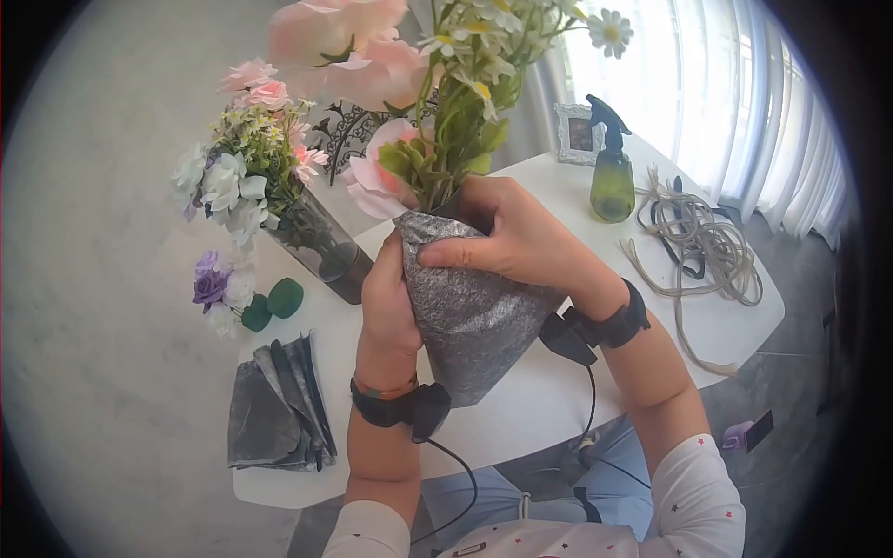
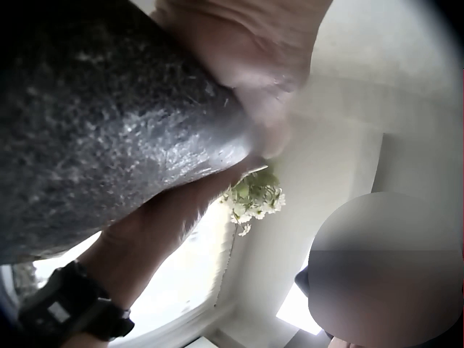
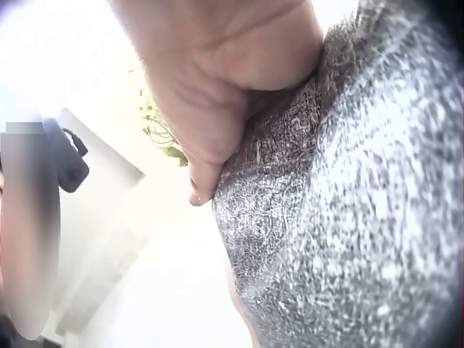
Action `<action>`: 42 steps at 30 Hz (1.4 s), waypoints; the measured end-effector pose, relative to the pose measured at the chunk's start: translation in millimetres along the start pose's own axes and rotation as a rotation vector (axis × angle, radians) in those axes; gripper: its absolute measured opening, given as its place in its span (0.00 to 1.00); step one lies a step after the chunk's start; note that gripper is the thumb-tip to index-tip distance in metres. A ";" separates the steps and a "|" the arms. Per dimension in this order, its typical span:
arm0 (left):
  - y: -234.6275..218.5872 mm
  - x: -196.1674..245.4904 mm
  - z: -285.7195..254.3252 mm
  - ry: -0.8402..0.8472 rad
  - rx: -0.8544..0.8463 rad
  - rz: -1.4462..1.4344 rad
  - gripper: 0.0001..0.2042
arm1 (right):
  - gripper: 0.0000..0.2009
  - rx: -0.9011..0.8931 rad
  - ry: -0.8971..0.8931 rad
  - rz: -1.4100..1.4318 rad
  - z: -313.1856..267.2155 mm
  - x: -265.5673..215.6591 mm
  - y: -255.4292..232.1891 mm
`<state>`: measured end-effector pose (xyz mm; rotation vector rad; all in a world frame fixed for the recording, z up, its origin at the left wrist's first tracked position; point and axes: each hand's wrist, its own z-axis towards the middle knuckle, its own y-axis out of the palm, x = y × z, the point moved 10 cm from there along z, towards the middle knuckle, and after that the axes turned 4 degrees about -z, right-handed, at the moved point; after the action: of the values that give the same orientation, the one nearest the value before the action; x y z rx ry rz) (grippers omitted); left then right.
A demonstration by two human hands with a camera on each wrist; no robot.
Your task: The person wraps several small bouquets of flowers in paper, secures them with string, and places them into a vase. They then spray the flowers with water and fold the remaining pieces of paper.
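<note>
A cone of silvery-grey wrapping (image 1: 479,325) surrounds the stems of a bouquet with large pink blooms (image 1: 377,70) and white daisies (image 1: 611,33). My left hand (image 1: 386,302) grips the wrapping's left side near its top. My right hand (image 1: 521,237) curls round the upper right, its thumb pressed across the front; the other fingertips are hidden behind. The wrapping (image 2: 123,138) fills the left of the left wrist view, with my left hand (image 2: 246,51) against it. In the right wrist view my right hand (image 3: 225,80) holds the crinkled wrapping (image 3: 341,217).
A glass vase (image 1: 326,246) of flowers leans at the left, above purple and white blooms (image 1: 219,288). Folded grey sheets (image 1: 270,409) lie on the white table's (image 1: 521,423) left end. At the right are a green spray bottle (image 1: 612,186), a picture frame (image 1: 579,135) and tangled ribbons (image 1: 707,246).
</note>
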<state>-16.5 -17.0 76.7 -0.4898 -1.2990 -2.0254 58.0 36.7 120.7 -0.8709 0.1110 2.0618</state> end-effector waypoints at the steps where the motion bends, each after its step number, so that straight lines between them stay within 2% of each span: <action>1: -4.8 -1.6 1.1 -0.047 0.039 0.022 0.22 | 0.25 -0.036 0.061 0.032 -0.5 8.9 3.2; 3: -4.7 -5.6 3.0 -0.092 0.079 0.043 0.22 | 0.25 -0.073 0.122 0.065 -2.2 13.8 8.3; 5: -18.4 1.4 -0.7 -0.093 0.381 0.501 0.24 | 0.23 0.030 0.132 0.179 -0.9 8.8 3.3; 6: -15.2 1.5 1.4 -0.090 0.385 0.499 0.24 | 0.23 0.025 0.133 0.180 -0.4 10.3 6.1; 8: -14.7 6.7 3.7 -0.051 0.437 0.562 0.28 | 0.20 0.257 -0.030 0.039 -2.2 -1.8 -13.9; 10: -22.2 5.0 3.5 -0.017 0.436 0.636 0.30 | 0.19 0.319 0.003 -0.006 -5.1 -6.9 -21.3; 12: -4.1 20.8 5.3 0.269 0.313 1.193 0.25 | 0.18 0.381 0.034 -0.053 -7.6 -15.9 -33.4; 13: -11.3 14.4 6.0 0.192 0.344 1.229 0.22 | 0.19 0.373 0.083 -0.057 -8.3 -16.8 -37.8; 16: -13.6 3.3 8.3 0.149 0.319 1.318 0.22 | 0.19 0.359 0.165 -0.094 -9.0 -18.4 -48.5; 17: -12.6 1.9 9.3 0.194 0.295 1.319 0.23 | 0.21 0.387 0.137 -0.047 -8.9 -19.5 -53.1; 19: -10.5 -3.4 9.6 0.176 0.250 1.235 0.24 | 0.22 0.414 0.108 -0.004 -6.1 -18.5 -58.6; 21: -5.1 -7.6 9.4 0.156 0.207 1.152 0.26 | 0.25 0.386 -0.021 0.053 -1.1 -25.1 -57.7; 23: -14.6 -38.6 5.8 -0.196 0.259 0.677 0.28 | 0.27 0.388 -0.034 0.002 -5.0 -29.5 -57.1; 24: -12.5 -40.3 4.2 -0.198 0.258 0.678 0.28 | 0.29 0.391 -0.045 -0.049 -6.1 -32.7 -56.8; 26: -5.3 -56.9 0.0 -0.291 0.209 0.424 0.28 | 0.28 0.368 -0.048 -0.040 -3.9 -37.9 -56.8; 27: -2.6 -57.5 -0.4 -0.294 0.209 0.424 0.28 | 0.27 0.342 -0.052 -0.030 -3.0 -40.3 -55.5; 28: 2.8 -58.9 -0.3 -0.300 0.184 0.416 0.28 | 0.27 0.344 -0.051 -0.031 -4.3 -41.4 -56.7; 30: 5.3 -62.6 0.6 -0.308 0.158 0.410 0.28 | 0.24 0.339 0.142 0.002 -8.2 -23.7 -57.4; 31: 4.1 -55.8 3.9 -0.216 0.141 0.569 0.27 | 0.24 0.340 0.142 0.002 -7.4 -21.1 -58.8; 32: 5.2 -47.4 6.1 -0.121 0.124 0.727 0.26 | 0.22 0.430 0.106 -0.037 -8.1 -20.6 -69.4; 33: 3.9 -45.3 6.6 -0.120 0.126 0.727 0.26 | 0.21 0.519 0.071 -0.076 -10.9 -22.5 -78.9; 35: 9.5 -22.7 8.8 0.039 0.140 1.309 0.22 | 0.21 0.509 0.073 -0.067 -10.4 -24.8 -81.0; 36: 9.4 -23.3 9.2 0.045 0.142 1.307 0.22 | 0.20 0.499 0.074 -0.059 -9.5 -25.6 -82.2; 38: 12.8 3.3 2.2 0.335 0.317 1.264 0.18 | 0.20 0.442 0.049 -0.108 -6.3 -27.8 -81.1; 40: 16.6 13.5 -1.0 0.388 0.346 1.288 0.18 | 0.22 0.196 0.135 -0.331 -3.1 -22.2 -59.5; 41: 20.2 23.6 -4.8 0.499 0.368 1.268 0.18 | 0.19 0.200 0.003 -0.328 -3.6 -33.4 -51.0; 42: 23.6 32.8 -9.9 0.609 0.389 1.245 0.18 | 0.19 0.200 0.002 -0.327 -3.8 -37.1 -48.2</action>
<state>-22.4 -43.5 108.3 -0.3117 -0.6533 -0.7451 110.3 39.5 151.9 -0.7158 0.1618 1.7121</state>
